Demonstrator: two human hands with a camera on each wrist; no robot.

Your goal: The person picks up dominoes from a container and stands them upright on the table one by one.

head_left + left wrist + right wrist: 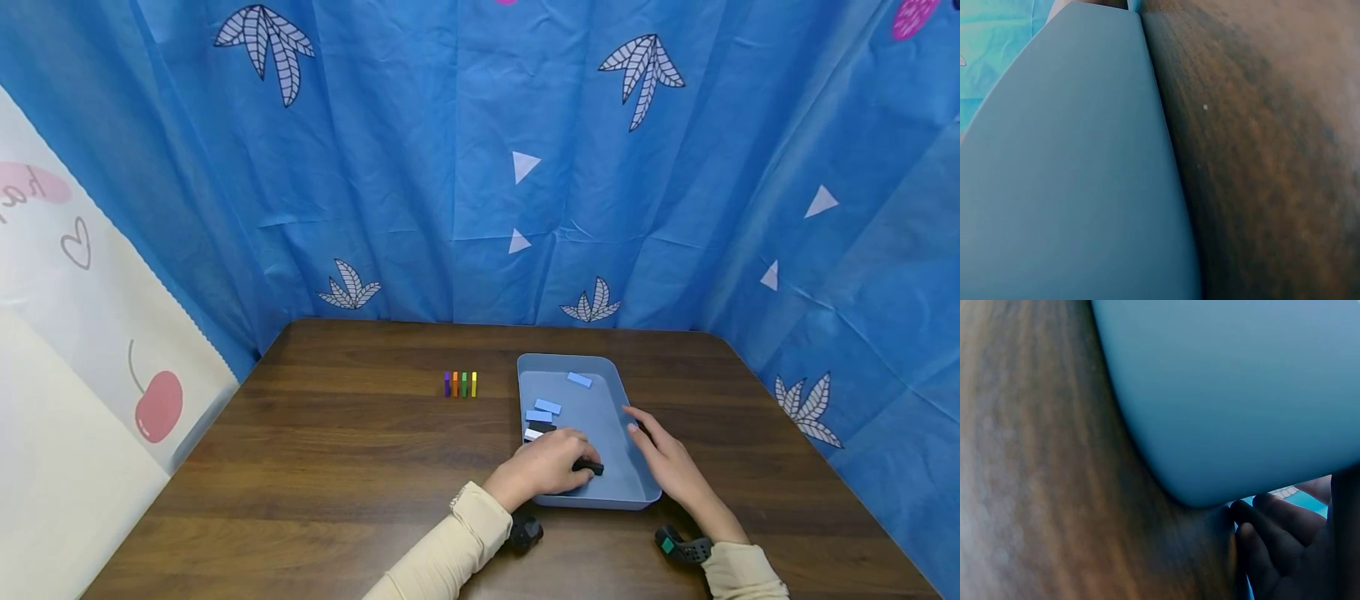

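Note:
A grey-blue tray (600, 429) sits on the table in the head view. My left hand (547, 462) reaches over its near left part and pinches a black domino-like block (589, 467) between thumb and fingers. Beside that hand, at the tray's left wall, lie a white block (532, 435), a black block (542, 427) and two blue blocks (538, 416). One more blue block (580, 380) lies near the far wall. My right hand (667, 458) rests at the tray's right rim, its fingers fairly straight. The right wrist view shows its fingers (1272, 540) beside the outer wall.
Several thin blocks stand upright in a row on the table left of the tray: purple (447, 384), orange (455, 384), green (464, 384) and yellow (474, 384). A blue curtain (450, 167) hangs behind the brown wooden table (337, 433).

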